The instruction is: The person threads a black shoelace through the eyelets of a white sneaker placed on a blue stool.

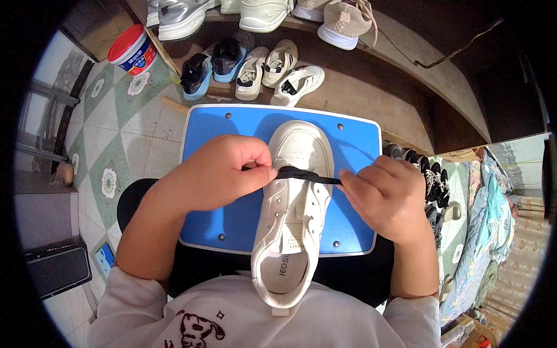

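Note:
A white sneaker [300,148] lies on a blue board with a white rim [209,130], its toe pointing away from me and its heel close to my shirt. A black shoelace [300,174] runs crosswise over the front of the lacing area. On the left of the shoe, my left hand [230,169] pinches the lace between thumb and forefinger. Its other end is gripped by my right hand [383,195] on the right side, so the lace is stretched between them. The eyelets nearer the ankle hold no lace. Writing shows on the insole and tongue.
Beyond the board, a wooden shoe rack [361,87] holds several pairs of sneakers [252,71]. A red-lidded bucket [132,50] stands at the far left on the tiled floor [143,126]. More dark shoes [431,178] sit at the right, near heaped cloth [483,226].

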A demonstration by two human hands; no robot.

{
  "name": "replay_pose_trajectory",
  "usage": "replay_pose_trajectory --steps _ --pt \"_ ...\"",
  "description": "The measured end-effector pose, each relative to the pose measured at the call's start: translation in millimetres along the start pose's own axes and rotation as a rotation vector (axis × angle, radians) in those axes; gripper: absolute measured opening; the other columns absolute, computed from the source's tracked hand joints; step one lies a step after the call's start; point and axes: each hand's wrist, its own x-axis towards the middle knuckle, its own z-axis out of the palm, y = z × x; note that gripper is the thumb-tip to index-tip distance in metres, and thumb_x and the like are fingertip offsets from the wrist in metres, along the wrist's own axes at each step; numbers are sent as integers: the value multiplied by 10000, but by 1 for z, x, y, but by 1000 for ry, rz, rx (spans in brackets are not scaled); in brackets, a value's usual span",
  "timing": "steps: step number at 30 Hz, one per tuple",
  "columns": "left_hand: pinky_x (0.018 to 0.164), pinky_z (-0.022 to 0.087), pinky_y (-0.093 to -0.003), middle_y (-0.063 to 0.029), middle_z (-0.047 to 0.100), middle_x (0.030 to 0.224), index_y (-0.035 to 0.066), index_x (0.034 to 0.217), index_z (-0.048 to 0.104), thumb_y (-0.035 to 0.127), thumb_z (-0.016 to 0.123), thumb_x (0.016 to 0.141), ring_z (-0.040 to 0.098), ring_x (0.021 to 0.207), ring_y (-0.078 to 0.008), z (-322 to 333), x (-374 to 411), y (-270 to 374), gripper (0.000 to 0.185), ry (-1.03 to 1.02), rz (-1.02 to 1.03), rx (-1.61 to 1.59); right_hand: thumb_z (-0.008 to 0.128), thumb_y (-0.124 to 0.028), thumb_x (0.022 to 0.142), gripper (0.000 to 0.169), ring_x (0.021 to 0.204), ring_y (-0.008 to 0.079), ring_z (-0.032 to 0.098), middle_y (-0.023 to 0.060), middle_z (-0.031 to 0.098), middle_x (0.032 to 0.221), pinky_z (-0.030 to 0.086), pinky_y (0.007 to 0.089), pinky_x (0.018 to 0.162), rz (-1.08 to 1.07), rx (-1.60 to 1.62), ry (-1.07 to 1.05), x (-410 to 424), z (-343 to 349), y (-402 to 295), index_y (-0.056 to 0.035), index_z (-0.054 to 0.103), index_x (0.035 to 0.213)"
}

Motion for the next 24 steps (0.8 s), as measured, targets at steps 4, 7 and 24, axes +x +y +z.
replay_pose_trajectory --steps 4,7,24 --pt "589 383 -208 48 555 710 31 796 592 96 590 852 463 666 -33 -4 2 -1 85 -55 -25 -74 670 -119 653 164 541 159 530 -6 530 628 408 311 407 -6 -14 -3 1 0 -2 -85 637 810" --pt "620 393 -200 48 567 729 31 821 604 101 582 861 478 689 -35 -4 2 -2 84 -69 -55 -137 659 -139 739 101 553 189 556 24 559 642 436 299 447 102 245 -36 -2 -1 1 -72 639 812" --pt "644 393 -196 50 571 754 48 829 600 144 557 882 483 709 -36 -3 4 -8 117 -118 -73 -206 674 -150 809 113 635 114 576 23 613 738 466 248 540 636 1024 -185 1 13 -8 -49 630 834"
